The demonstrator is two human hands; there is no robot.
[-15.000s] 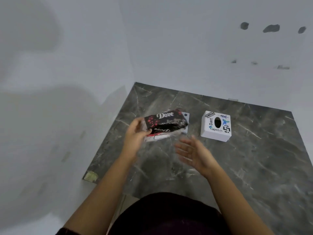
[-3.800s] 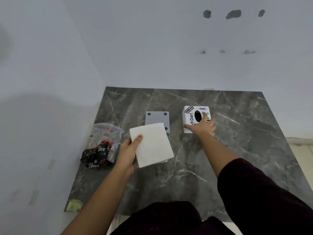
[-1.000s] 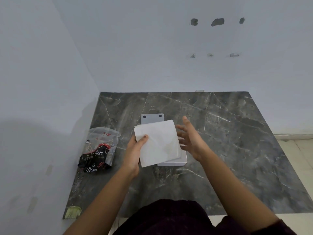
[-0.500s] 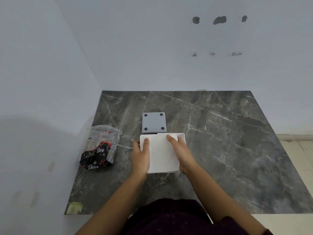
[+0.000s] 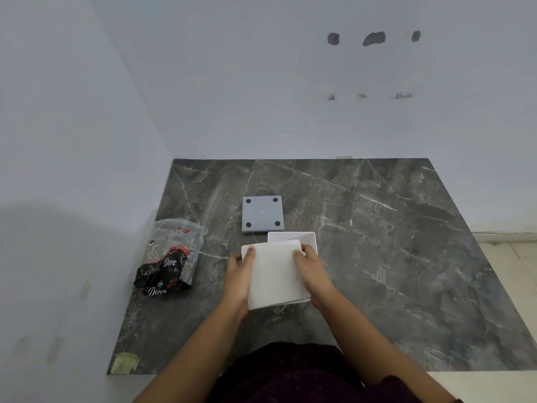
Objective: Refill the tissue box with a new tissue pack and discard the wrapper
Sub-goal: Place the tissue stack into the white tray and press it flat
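A white stack of tissues (image 5: 275,274) is held between both hands near the middle of the dark marble slab. My left hand (image 5: 239,273) grips its left edge and my right hand (image 5: 311,269) grips its right edge. Under and behind the stack stands the white tissue box (image 5: 302,237), upside down with its open bottom up; only its far rim shows. The box's grey base plate (image 5: 262,213) with black feet lies just beyond it. The empty black and clear Dove wrapper (image 5: 168,261) lies crumpled at the slab's left side.
The marble slab (image 5: 392,257) sits on the floor in a corner of white walls, which run along its left and far edges. A pale tiled floor (image 5: 514,266) lies to the right. A scrap of tape (image 5: 125,362) sticks at the near left corner.
The tissue stack came down from a tilted left-hand hold onto the upturned box. My right hand joined on its right edge, and the stack now sits slightly left of the box opening.
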